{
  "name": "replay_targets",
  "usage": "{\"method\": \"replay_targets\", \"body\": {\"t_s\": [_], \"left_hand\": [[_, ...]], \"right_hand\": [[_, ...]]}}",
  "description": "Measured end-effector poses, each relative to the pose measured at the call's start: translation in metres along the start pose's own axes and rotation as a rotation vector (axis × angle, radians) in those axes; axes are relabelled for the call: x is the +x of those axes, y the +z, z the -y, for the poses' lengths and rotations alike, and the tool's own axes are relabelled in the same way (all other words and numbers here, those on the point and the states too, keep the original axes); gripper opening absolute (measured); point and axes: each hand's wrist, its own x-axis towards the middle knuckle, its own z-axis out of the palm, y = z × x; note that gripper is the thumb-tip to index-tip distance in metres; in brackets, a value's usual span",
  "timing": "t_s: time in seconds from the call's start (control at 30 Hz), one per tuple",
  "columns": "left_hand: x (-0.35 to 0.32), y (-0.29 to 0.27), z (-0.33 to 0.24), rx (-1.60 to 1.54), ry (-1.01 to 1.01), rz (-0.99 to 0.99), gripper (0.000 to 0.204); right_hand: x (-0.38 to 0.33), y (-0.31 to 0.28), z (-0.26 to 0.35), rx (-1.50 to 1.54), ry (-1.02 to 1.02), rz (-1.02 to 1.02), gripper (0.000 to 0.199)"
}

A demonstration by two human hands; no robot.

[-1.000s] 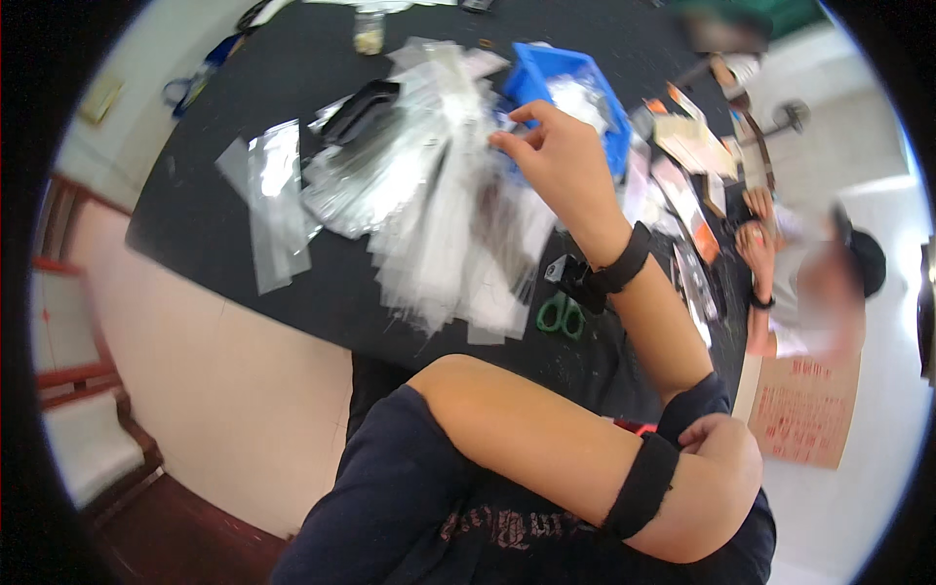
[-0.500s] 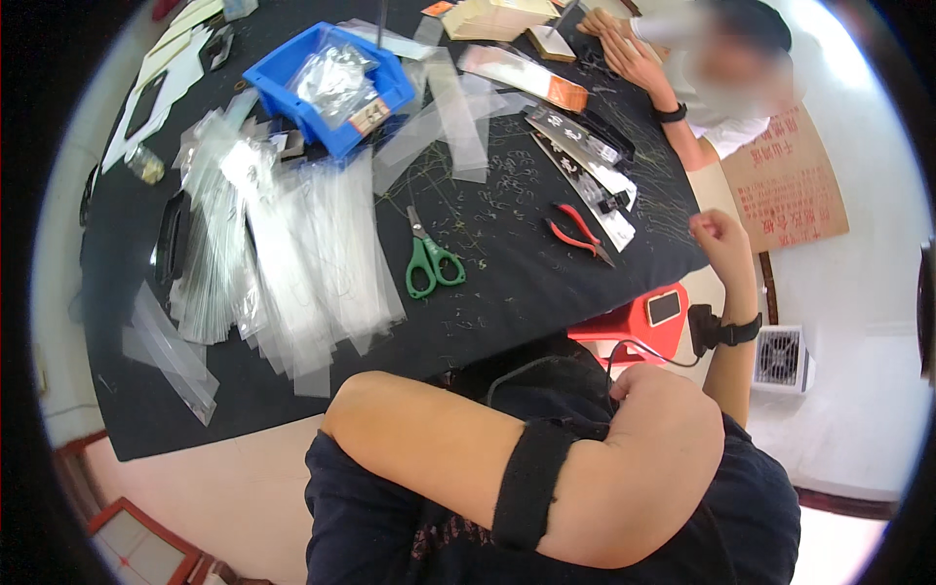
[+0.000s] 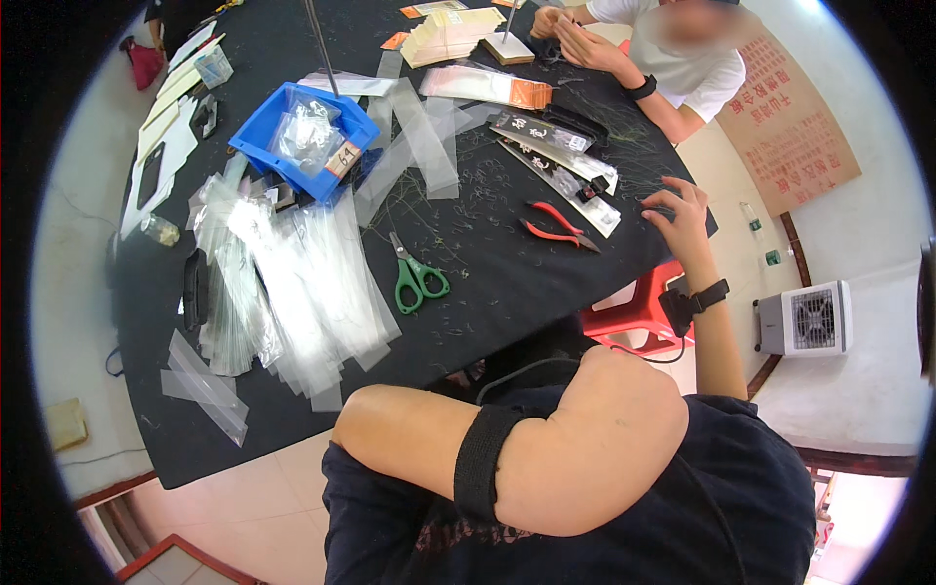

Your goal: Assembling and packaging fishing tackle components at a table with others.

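My right hand (image 3: 685, 219) hovers at the table's right edge with its fingers loosely spread and curved. It is nearest to thin greenish strands (image 3: 639, 156) fanned over the cloth; no held thing shows. Close to my body, my left hand (image 3: 595, 444) is bent inward with its back upward, and its fingers are hidden. Red-handled pliers (image 3: 558, 232) lie left of my right hand. Beyond them are narrow printed packets (image 3: 561, 175). Green-handled scissors (image 3: 419, 278) rest mid-table, with many tiny dark hook-shaped pieces (image 3: 492, 200) scattered around.
Clear plastic sleeves (image 3: 302, 292) cover the left of the black-clothed table (image 3: 283, 439). A blue bin (image 3: 255, 138) holding clear bags stands behind them. Across the table, a person's hands (image 3: 585, 44) work near an upright rod on a block (image 3: 507, 49). A red stool (image 3: 639, 310) stands below the edge.
My right hand has moved left toward the table edge, and its curled fingers have spread. My left hand has shifted slightly left. The whole view has also shifted.
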Motion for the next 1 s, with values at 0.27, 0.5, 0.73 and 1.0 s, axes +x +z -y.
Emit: {"method": "replay_targets", "body": {"t_s": [0.27,0.5,0.73,1.0], "left_hand": [[-0.001,0.006,0.002,-0.037,0.022,-0.071,0.01],[0.002,0.01,0.002,-0.028,0.06,-0.043,0.012],[0.003,-0.01,0.032,-0.072,0.03,-0.355,0.021],[0.035,-0.041,0.107,-0.161,-0.174,-0.594,0.022]], "right_hand": [[0.003,0.009,0.003,-0.044,0.013,0.084,0.015],[0.001,0.011,0.015,-0.097,-0.025,0.113,0.011],[0.005,-0.016,0.034,0.221,0.006,0.109,0.008],[0.008,-0.076,0.134,1.48,0.275,0.464,0.024]]}}
